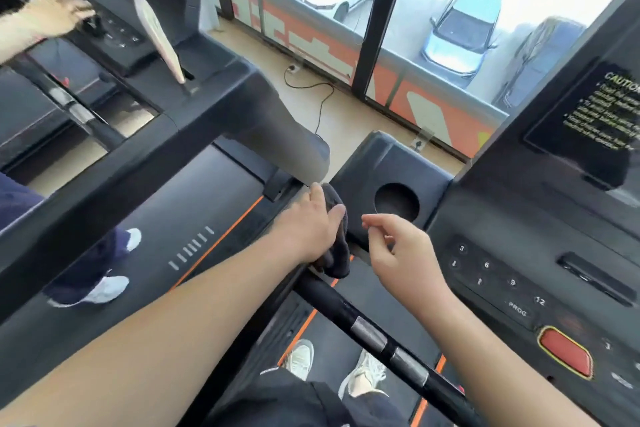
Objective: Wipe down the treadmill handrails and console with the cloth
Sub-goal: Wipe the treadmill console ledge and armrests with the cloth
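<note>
My left hand (pixel 310 224) grips a dark grey cloth (pixel 337 253) and holds it against the left end of the treadmill's black handrail (pixel 349 314), where the bar meets the console. My right hand (pixel 398 246) hovers just to the right of the cloth with loosely curled fingers, holding nothing. The black console (pixel 554 225) fills the right side, with a round cup holder (pixel 396 203), number buttons (pixel 498 274) and a red stop button (pixel 566 352). Two metal pulse sensors (pixel 389 345) sit further down the handrail.
Another person's hand (pixel 59 12) touches the console of the neighbouring treadmill (pixel 145 104) at the left, and their white shoes (pixel 105 288) are on its belt. My own shoes (pixel 363 367) stand on the belt below. Windows ahead overlook parked cars (pixel 460 31).
</note>
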Demonstrator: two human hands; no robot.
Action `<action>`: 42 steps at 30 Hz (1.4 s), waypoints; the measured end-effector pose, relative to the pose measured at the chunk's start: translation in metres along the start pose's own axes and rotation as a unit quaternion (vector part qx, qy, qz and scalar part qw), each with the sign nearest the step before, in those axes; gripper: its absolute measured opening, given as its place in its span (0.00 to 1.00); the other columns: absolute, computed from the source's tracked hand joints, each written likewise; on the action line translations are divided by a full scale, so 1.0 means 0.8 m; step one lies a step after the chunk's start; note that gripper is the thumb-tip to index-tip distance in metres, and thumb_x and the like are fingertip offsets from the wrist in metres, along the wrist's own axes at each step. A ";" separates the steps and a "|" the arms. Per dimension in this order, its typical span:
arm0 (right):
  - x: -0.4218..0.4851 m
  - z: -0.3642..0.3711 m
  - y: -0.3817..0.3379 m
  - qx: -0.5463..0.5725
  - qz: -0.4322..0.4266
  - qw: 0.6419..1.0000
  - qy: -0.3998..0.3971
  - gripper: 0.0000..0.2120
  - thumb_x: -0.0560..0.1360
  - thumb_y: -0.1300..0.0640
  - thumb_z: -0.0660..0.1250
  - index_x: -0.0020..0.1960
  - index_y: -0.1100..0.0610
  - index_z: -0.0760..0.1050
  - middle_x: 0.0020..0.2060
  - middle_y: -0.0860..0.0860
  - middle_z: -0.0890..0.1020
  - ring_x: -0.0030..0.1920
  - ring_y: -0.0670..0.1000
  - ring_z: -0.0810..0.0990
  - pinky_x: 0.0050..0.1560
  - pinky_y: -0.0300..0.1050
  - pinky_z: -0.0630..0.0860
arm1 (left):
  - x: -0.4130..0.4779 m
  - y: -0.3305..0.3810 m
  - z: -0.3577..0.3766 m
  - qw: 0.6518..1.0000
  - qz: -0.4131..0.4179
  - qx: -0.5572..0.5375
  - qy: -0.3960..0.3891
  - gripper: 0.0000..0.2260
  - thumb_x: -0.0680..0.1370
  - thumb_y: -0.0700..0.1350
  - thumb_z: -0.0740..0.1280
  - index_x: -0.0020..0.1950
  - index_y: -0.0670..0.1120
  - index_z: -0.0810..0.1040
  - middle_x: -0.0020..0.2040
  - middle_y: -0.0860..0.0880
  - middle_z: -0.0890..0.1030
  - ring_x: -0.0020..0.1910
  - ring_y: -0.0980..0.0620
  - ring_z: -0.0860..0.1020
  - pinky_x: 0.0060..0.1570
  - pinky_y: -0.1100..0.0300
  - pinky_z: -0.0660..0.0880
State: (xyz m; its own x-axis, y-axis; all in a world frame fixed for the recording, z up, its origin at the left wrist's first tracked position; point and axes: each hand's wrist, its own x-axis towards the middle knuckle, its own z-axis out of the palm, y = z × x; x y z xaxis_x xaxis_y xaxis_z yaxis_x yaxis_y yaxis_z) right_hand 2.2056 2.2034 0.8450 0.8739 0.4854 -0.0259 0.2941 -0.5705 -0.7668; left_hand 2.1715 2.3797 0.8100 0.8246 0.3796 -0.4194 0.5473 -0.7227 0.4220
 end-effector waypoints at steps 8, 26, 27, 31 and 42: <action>-0.033 0.026 0.005 0.030 0.030 0.999 -0.017 0.11 0.79 0.61 0.65 0.57 0.50 0.83 0.43 0.43 0.85 0.46 0.44 0.83 0.52 0.47 0.80 | -0.094 -0.058 0.028 0.997 -0.013 0.081 0.009 0.36 0.84 0.62 0.52 0.83 0.42 0.43 0.76 0.42 0.65 0.71 0.42 0.70 0.64 0.49 0.69; -0.090 0.014 0.025 0.025 0.029 0.997 -0.070 0.12 0.81 0.57 0.65 0.62 0.49 0.80 0.47 0.41 0.82 0.48 0.46 0.80 0.54 0.48 0.78 | -0.135 -0.067 0.061 0.971 -0.112 0.195 0.075 0.32 0.84 0.64 0.48 0.79 0.41 0.52 0.65 0.43 0.73 0.60 0.43 0.77 0.53 0.48 0.74; -0.094 0.013 0.023 0.029 0.028 0.997 -0.072 0.12 0.81 0.57 0.65 0.62 0.49 0.80 0.48 0.42 0.83 0.49 0.46 0.81 0.55 0.48 0.78 | -0.126 -0.062 0.056 0.973 -0.111 0.187 0.075 0.30 0.84 0.64 0.48 0.76 0.42 0.56 0.63 0.42 0.74 0.59 0.42 0.78 0.51 0.47 0.74; -0.103 0.016 0.011 0.032 0.016 0.997 -0.064 0.12 0.80 0.55 0.65 0.62 0.49 0.80 0.51 0.43 0.84 0.52 0.47 0.82 0.57 0.51 0.79 | -0.087 -0.043 0.034 0.987 -0.117 0.093 0.062 0.25 0.85 0.63 0.45 0.66 0.44 0.65 0.64 0.40 0.77 0.60 0.38 0.79 0.53 0.46 0.73; -0.169 0.084 -0.022 0.053 0.010 0.998 -0.014 0.12 0.80 0.59 0.67 0.61 0.51 0.81 0.51 0.39 0.83 0.52 0.41 0.81 0.51 0.30 0.74 | -0.195 -0.129 0.064 0.990 -0.053 0.117 0.058 0.32 0.85 0.61 0.49 0.83 0.43 0.47 0.72 0.42 0.69 0.68 0.41 0.72 0.64 0.46 0.70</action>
State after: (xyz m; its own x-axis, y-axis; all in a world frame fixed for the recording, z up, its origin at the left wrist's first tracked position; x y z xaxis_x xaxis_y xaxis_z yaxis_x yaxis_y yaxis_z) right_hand 2.0564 2.1920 0.8191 0.8676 0.4937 -0.0590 0.2328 -0.5082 -0.8292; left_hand 1.9794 2.3651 0.7905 0.7829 0.5139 -0.3508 0.5945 -0.7842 0.1780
